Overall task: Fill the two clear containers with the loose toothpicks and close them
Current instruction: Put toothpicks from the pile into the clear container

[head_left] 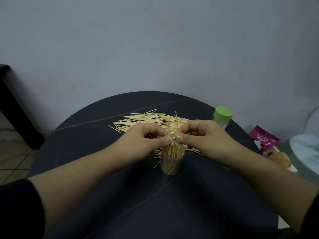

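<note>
1. Now: mid-fill on container no. 1. My left hand (146, 137) and right hand (198, 135) meet just above the open clear container (170, 163), which stands upright near the front-centre of the worktop (103, 149).
2. Fingers (155, 131) of both hands are curled in, thumb tips nearly touching, and pinch a small bundle (172, 125) of toothpicks held upright. Its lower ends go down toward the container mouth, but my thumbs hide how deep.
3. The container looks well over half full, w/ picks standing at mixed angles and some poking above the rim. A few strays lie on the worktop just beside its base.
4. Loose toothpicks (146, 119): a big pile is spread behind my hands, so there's plenty left to move.
5. Container no. 2, the green-lidded container (221, 118), stands at the right rear edge, lid on. Can't tell how full it is.
6. Next move, as I judge it: ease the pinch and let the bundle drop straight in, ends aligned so they slip between those already inside. Go gently, since the tube looks light and could tip.
7. No lid for the open one in view, so I'll need to find it before closing.
8. Pink packet (264, 138) to the right, off the worktop: not part of the job.
</note>
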